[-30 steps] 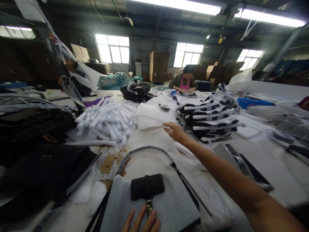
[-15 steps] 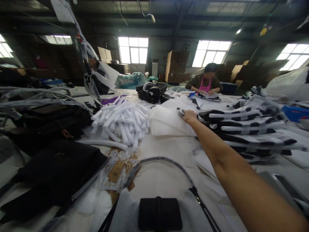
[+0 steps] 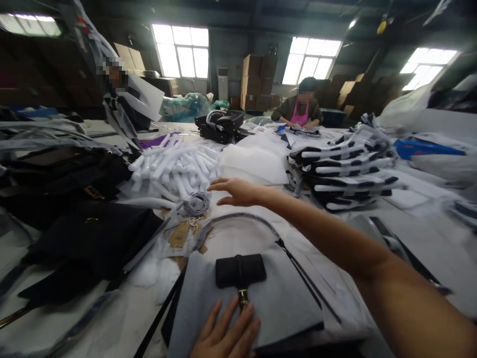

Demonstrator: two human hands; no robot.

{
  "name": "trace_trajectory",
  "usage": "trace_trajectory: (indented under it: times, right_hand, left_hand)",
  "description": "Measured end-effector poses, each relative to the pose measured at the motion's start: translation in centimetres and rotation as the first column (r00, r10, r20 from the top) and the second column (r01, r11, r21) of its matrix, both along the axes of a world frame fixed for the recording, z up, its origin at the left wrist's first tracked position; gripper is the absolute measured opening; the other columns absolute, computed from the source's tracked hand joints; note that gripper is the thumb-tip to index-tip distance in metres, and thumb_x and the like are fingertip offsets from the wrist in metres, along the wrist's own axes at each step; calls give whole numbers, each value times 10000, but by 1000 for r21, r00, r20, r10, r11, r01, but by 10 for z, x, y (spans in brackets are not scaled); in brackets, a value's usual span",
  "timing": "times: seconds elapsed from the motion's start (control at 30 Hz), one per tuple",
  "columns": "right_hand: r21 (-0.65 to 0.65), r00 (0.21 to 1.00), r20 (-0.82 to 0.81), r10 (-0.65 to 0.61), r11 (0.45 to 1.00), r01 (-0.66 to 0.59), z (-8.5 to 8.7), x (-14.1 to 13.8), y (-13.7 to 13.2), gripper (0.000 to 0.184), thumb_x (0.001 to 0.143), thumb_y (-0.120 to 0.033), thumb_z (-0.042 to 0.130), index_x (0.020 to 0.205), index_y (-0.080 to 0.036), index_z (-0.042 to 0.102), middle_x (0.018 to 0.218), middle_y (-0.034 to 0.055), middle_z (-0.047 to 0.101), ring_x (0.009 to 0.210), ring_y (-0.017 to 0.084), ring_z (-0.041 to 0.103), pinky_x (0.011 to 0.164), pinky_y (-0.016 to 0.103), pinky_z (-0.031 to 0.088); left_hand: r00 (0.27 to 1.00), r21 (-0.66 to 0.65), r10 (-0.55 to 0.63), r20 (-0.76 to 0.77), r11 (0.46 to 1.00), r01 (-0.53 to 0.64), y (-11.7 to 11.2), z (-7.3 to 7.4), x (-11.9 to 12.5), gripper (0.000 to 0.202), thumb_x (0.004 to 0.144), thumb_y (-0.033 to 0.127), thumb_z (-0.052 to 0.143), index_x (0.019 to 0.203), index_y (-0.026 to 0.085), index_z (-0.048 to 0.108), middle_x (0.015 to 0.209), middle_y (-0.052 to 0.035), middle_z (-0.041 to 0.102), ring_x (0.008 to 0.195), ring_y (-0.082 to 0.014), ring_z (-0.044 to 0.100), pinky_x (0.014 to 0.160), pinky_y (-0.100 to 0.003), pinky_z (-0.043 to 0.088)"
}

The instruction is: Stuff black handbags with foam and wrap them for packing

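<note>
Dim, window-backlit, warped blurry edges

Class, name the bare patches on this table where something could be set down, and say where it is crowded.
Bare table lies between the right arm and the striped stack. A smaller patch sits inside the handle loop. Crowded: black bags and white rolls at left.

Bag [image 3: 268, 303] lies before you on the desk [image 3: 417, 233] | your left hand [image 3: 225, 333] rests on it | rolls [image 3: 175, 166] behind-left, sheets [image 3: 257, 164] right of them, bundles [image 3: 346, 174] farther right
</note>
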State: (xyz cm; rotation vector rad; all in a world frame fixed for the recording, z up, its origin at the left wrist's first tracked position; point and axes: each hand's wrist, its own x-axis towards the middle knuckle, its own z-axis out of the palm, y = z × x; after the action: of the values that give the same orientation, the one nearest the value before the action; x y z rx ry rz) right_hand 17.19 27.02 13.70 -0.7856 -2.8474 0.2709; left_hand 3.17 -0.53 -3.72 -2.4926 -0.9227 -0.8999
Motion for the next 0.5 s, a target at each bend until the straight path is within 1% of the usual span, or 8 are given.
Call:
trace_trajectory:
  times: [0.03, 0.1, 0.17, 0.2, 0.27, 0.33, 0.43, 0.5]
  right_hand:
    - [-69, 998, -19, 58, 996, -59, 6, 11, -23, 446, 926, -271, 663, 1355, -171, 596, 1414, 100, 586, 1257, 199, 577, 1081, 302, 409]
    - [-173, 996, -59, 63, 982, -72, 13, 40, -76, 330, 967, -266, 602, 1278, -170, 656, 1298, 85, 674, 1166, 192, 643, 1035, 303, 454]
    - [-235, 993, -114, 6, 971, -32, 7, 71, -132, 319, 989, -286, 568, 1275, -180, 660, 1281, 77, 687, 1166, 177, 647, 1014, 283, 476]
    - [-234, 990, -136, -39, 972, 7, -1, 85, -160, 332, 998, -299, 551, 1300, -196, 645, 1300, 73, 677, 1194, 170, 631, 1039, 288, 464]
    - [-169, 988, -112, -104, 982, 84, -31, 110, -209, 408, 993, -340, 553, 1376, -201, 583, 1377, 95, 622, 1302, 200, 552, 1151, 380, 373]
    - [-66, 985, -25, -173, 983, 171, -70, 128, -247, 545, 968, -409, 582, 1466, -209, 481, 1483, 106, 520, 1413, 252, 425, 1212, 496, 256]
    - [83, 957, 11, -290, 954, 288, -123, 139, -277, 647, 954, -333, 601, 1533, -181, 358, 1553, 107, 422, 1483, 269, 289, 1212, 527, 253]
    - [157, 938, -33, -346, 925, 347, -141, 136, -285, 636, 951, -295, 595, 1529, -164, 361, 1555, 109, 418, 1489, 276, 273, 1204, 542, 272]
  left_hand:
    - [1000, -18, -14, 16, 1000, 14, 0, 5, 0, 315, 1012, 290, 496, 1282, 283, 658, 1345, 61, 645, 1259, -199, 594, 1240, -417, 211]
    - [999, -81, -14, 41, 997, 17, -3, 14, 1, 332, 1011, 244, 478, 1293, 248, 654, 1370, 40, 625, 1299, -213, 561, 1242, -412, 194]
    - [999, -139, 3, 52, 990, 4, -6, 19, 3, 340, 1007, 218, 481, 1303, 241, 646, 1394, 39, 603, 1317, -213, 543, 1243, -397, 187]
    - [998, -150, 9, 61, 989, 0, -7, 21, 4, 339, 1009, 221, 480, 1304, 241, 645, 1396, 41, 600, 1316, -212, 544, 1241, -392, 188]
    - [998, -157, 21, 65, 987, -10, -10, 21, 5, 338, 1018, 232, 471, 1311, 246, 639, 1396, 42, 600, 1312, -211, 547, 1236, -389, 201]
    - [999, -151, 27, 47, 988, -20, -12, 18, 6, 341, 1023, 241, 465, 1321, 254, 630, 1403, 42, 594, 1314, -220, 545, 1227, -400, 224]
    - [999, -125, 39, -14, 991, -41, -13, 12, 6, 369, 1023, 220, 456, 1359, 268, 600, 1442, 36, 556, 1336, -246, 520, 1219, -440, 235]
    - [995, -101, 46, -85, 993, -55, -14, 7, 4, 410, 1015, 190, 457, 1405, 267, 555, 1483, 25, 509, 1361, -265, 490, 1221, -466, 220]
